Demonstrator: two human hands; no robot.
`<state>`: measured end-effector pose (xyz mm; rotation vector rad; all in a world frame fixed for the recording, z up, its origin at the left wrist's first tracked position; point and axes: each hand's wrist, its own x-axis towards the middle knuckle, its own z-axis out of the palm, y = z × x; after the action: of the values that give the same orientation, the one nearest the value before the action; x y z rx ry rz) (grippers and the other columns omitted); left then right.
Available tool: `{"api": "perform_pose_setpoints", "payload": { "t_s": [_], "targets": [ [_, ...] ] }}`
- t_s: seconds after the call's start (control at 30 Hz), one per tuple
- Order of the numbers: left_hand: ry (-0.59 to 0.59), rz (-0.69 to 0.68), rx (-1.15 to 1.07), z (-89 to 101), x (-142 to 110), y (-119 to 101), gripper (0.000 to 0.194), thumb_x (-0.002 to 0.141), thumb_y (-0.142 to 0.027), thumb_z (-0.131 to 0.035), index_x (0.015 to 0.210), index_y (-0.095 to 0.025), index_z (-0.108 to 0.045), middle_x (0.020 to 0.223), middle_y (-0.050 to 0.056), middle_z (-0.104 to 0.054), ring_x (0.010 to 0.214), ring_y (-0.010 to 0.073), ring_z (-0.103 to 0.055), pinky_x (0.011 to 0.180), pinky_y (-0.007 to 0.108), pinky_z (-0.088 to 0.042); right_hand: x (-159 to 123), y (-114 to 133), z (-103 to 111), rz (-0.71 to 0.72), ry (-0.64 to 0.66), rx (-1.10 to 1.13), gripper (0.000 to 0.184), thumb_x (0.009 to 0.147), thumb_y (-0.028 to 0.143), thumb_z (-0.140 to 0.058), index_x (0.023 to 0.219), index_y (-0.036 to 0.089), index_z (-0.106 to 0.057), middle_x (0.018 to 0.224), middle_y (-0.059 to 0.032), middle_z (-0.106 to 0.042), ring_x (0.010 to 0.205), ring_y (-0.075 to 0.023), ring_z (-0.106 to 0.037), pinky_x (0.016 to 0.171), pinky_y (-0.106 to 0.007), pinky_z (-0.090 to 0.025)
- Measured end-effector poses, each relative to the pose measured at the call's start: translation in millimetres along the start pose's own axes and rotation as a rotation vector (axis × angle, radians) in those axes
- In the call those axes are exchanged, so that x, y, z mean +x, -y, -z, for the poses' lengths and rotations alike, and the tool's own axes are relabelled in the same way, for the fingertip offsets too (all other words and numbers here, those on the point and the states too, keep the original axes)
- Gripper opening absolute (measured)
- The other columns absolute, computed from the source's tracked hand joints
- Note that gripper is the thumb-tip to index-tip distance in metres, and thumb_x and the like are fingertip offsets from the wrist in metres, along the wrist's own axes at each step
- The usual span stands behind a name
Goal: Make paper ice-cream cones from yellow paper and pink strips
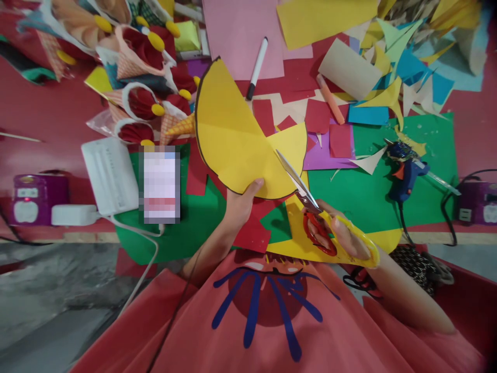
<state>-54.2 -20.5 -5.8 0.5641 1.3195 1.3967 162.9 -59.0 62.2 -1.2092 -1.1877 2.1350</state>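
Note:
A yellow paper piece [233, 124] with a dark outline along its curved edge is raised over the table. My left hand [243, 204] pinches its lower edge, thumb on top. In my right hand [341, 228] is a pair of scissors [322, 238] with one red and one yellow handle loop. The scissor blades lie against the right part of the paper, pointing up and left; they look nearly closed. Some fingers of my right hand are hidden behind the handles.
A glue gun [404, 176] with its cord lies at right, near paper scraps [411, 93] and a cardboard tube [349, 70]. Up left are cone-shaped fabric crafts [143, 57]. A phone [160, 186] and white power bank [109, 176] sit left; a marker [257, 67] lies behind.

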Motion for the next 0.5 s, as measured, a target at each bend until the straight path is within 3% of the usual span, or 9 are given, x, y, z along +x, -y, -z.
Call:
{"api": "perform_pose_setpoints", "payload": {
  "t_s": [0.3,0.5],
  "targets": [
    [0.049,-0.034,0.063,5.8,2.5,5.5,0.066,0.062,-0.048,-0.083,0.121,-0.027,-0.06,0.118,0.005,-0.068,0.124,0.024,-0.057,0.107,0.035,-0.047,0.1,-8.8,-1.5,0.004,-0.061,0.052,0.06,0.08,0.072,-0.048,0.115,0.023,-0.048,0.054,0.009,-0.04,0.039,-0.0057,-0.031,0.038,-0.022,-0.026],
    [-0.016,-0.021,0.038,2.1,1.9,3.0,0.071,0.054,-0.051,-0.086,0.116,-0.025,-0.063,0.105,0.004,-0.072,0.114,0.0237,-0.063,0.104,0.034,-0.049,-1.6,-7.2,1.0,-0.025,-0.096,-0.017,0.062,0.078,0.073,-0.05,0.115,0.023,-0.049,0.055,0.0089,-0.04,0.038,-0.0044,-0.03,0.037,-0.021,-0.023]
  ]
}}
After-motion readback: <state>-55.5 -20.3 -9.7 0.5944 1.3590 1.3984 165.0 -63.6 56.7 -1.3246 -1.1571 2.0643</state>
